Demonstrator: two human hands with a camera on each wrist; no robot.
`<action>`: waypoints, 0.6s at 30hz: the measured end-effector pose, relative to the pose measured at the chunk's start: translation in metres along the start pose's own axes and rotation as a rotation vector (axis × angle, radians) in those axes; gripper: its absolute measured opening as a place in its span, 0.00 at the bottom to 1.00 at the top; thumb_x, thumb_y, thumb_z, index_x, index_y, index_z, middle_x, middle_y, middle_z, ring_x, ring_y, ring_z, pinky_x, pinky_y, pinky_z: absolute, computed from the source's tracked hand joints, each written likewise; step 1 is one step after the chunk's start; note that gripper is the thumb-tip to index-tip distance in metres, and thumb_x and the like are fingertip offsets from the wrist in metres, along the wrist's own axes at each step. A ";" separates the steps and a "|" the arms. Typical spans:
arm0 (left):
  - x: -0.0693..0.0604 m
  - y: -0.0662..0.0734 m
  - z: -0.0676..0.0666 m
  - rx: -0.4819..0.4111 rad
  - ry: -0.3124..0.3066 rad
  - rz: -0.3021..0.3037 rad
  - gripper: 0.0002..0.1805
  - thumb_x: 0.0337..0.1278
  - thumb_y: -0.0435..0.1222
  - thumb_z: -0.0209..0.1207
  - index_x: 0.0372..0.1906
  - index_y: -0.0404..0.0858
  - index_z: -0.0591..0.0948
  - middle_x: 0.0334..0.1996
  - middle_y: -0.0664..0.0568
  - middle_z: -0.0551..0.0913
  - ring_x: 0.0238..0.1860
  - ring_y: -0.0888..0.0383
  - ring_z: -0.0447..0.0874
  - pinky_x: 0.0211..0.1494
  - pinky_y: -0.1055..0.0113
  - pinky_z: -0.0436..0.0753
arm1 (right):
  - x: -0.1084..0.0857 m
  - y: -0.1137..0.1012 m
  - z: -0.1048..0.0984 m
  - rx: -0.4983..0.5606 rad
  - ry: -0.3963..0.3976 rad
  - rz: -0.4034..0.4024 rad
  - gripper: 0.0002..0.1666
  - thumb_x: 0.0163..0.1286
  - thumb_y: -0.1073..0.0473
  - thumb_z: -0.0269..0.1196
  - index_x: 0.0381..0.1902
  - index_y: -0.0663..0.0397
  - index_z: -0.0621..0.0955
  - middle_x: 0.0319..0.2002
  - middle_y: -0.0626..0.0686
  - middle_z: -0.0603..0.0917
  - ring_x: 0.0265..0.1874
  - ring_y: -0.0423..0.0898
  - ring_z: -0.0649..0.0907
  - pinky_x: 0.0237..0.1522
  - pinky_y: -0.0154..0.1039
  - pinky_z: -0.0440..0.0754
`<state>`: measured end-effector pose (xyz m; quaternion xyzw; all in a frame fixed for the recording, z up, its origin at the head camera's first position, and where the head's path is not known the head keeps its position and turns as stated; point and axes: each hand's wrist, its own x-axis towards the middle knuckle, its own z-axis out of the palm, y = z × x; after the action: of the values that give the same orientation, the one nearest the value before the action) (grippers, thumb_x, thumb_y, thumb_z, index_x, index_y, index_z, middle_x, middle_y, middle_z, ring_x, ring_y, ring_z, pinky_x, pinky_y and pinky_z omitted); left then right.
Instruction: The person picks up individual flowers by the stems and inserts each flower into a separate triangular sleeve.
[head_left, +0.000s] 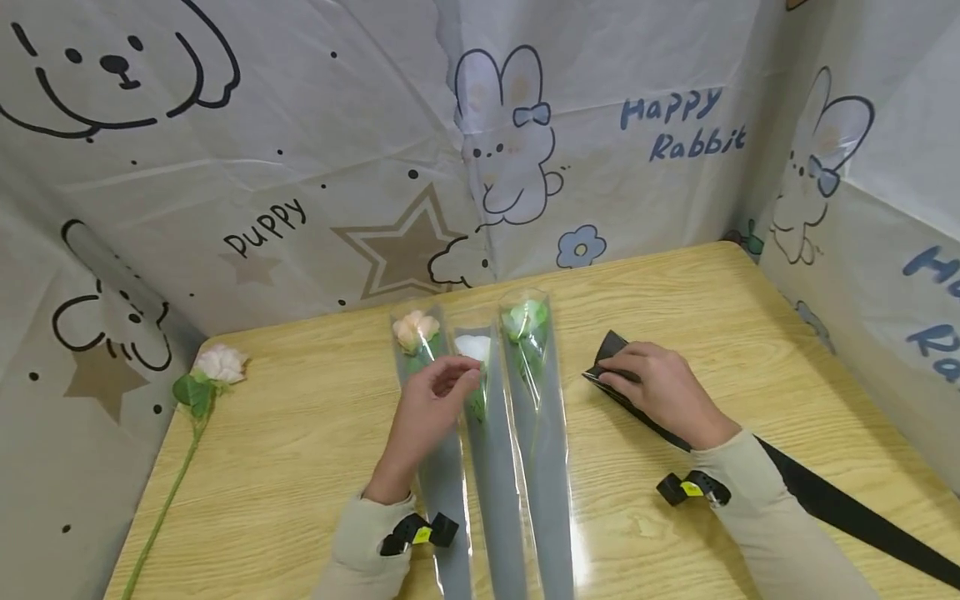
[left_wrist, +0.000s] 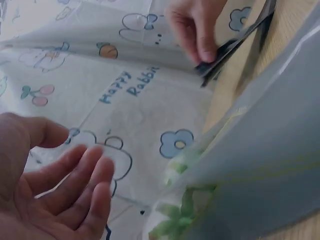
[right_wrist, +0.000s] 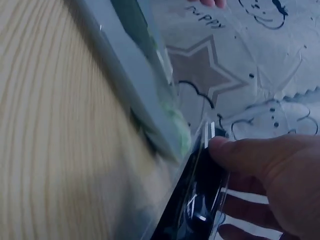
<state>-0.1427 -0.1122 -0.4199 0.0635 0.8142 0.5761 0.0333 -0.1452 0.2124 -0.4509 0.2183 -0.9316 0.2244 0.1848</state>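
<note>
My right hand pinches the open end of a long black flower sleeve with a clear front, which slants toward the lower right. In the right wrist view, the thumb presses on the sleeve's glossy face. Above the middle sleeves hovers my left hand, its fingers loosely bent and holding nothing. Three grey-backed clear sleeves lie side by side: one with a peach flower, one with a white flower, one with a green flower. The left hand partly covers the first two.
A loose pale pink rose with a green stem lies along the left side of the wooden table. Cartoon-printed sheeting stands behind the table and at both sides.
</note>
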 end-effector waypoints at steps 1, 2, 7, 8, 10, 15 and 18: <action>-0.001 0.001 0.002 0.018 -0.039 0.009 0.13 0.72 0.42 0.62 0.52 0.39 0.86 0.47 0.45 0.90 0.48 0.55 0.89 0.53 0.67 0.84 | 0.001 -0.004 0.000 0.015 0.029 -0.036 0.09 0.62 0.59 0.76 0.41 0.55 0.92 0.36 0.52 0.91 0.36 0.47 0.90 0.39 0.46 0.90; -0.001 0.002 0.004 0.030 -0.078 0.014 0.13 0.72 0.42 0.62 0.52 0.40 0.87 0.46 0.46 0.91 0.48 0.53 0.89 0.52 0.67 0.84 | 0.002 -0.007 0.000 0.030 0.056 -0.067 0.09 0.61 0.60 0.77 0.40 0.55 0.92 0.36 0.51 0.91 0.36 0.47 0.90 0.39 0.44 0.90; 0.001 0.007 0.016 0.064 -0.224 0.050 0.17 0.74 0.45 0.61 0.53 0.38 0.87 0.45 0.44 0.92 0.48 0.47 0.92 0.42 0.70 0.84 | 0.009 -0.027 -0.002 0.104 0.130 -0.217 0.13 0.56 0.63 0.79 0.41 0.53 0.92 0.37 0.49 0.90 0.36 0.43 0.89 0.38 0.39 0.90; 0.001 0.008 0.019 0.062 -0.250 0.061 0.17 0.74 0.45 0.60 0.53 0.37 0.87 0.45 0.43 0.92 0.48 0.45 0.92 0.42 0.69 0.85 | 0.011 -0.032 -0.002 0.119 0.137 -0.245 0.14 0.55 0.64 0.79 0.41 0.53 0.92 0.37 0.49 0.90 0.36 0.43 0.89 0.38 0.37 0.90; 0.002 0.010 0.024 0.060 -0.299 0.074 0.19 0.75 0.47 0.59 0.53 0.37 0.88 0.45 0.41 0.92 0.47 0.42 0.92 0.42 0.67 0.87 | 0.014 -0.041 -0.003 0.151 0.151 -0.302 0.16 0.53 0.65 0.79 0.42 0.53 0.92 0.37 0.48 0.90 0.36 0.42 0.88 0.38 0.34 0.89; 0.001 0.011 0.032 0.014 -0.423 0.081 0.20 0.77 0.48 0.56 0.54 0.39 0.88 0.43 0.40 0.93 0.41 0.39 0.91 0.44 0.54 0.90 | 0.022 -0.061 -0.002 0.204 0.158 -0.423 0.14 0.55 0.65 0.78 0.42 0.54 0.92 0.38 0.49 0.90 0.37 0.42 0.88 0.39 0.29 0.87; 0.000 0.010 0.033 -0.045 -0.462 0.091 0.19 0.77 0.46 0.56 0.55 0.38 0.88 0.43 0.40 0.93 0.42 0.38 0.91 0.47 0.46 0.90 | 0.025 -0.067 0.000 0.205 0.140 -0.455 0.12 0.59 0.65 0.76 0.43 0.55 0.92 0.39 0.50 0.90 0.38 0.42 0.88 0.40 0.30 0.87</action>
<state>-0.1379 -0.0779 -0.4217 0.2292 0.7682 0.5654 0.1941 -0.1332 0.1504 -0.4168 0.4239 -0.8158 0.2848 0.2714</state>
